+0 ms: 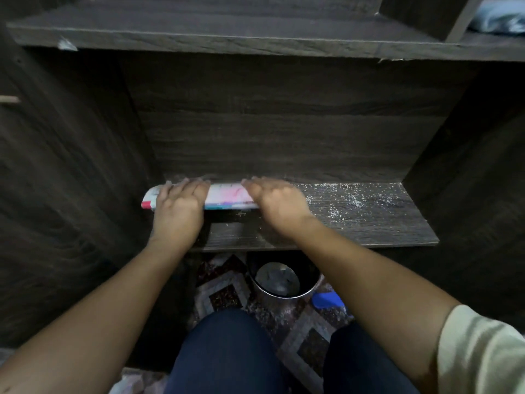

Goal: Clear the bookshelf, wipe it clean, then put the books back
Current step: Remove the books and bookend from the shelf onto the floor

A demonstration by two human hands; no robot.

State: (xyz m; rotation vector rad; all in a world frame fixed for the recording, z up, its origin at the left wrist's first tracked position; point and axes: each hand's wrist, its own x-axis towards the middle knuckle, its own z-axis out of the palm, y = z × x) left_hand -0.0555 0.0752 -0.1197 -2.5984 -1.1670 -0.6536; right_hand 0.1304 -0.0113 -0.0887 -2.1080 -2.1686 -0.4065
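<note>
A thin book (227, 196) with a white, pink and teal cover lies flat at the back left of the dark wooden shelf (369, 220). My left hand (179, 206) lies over its left part, fingers reaching past the far edge. My right hand (277, 203) covers its right end, fingers curled over the top edge. Both hands hold the book from above. White dust speckles the shelf board to the right of the book.
The shelf's side walls (71, 166) close in on left and right, and an upper board (227, 35) runs overhead. Below the shelf stand a steel bucket (279, 280) and a blue object (326, 300) on a patterned rug (224, 291). My knees are at the bottom.
</note>
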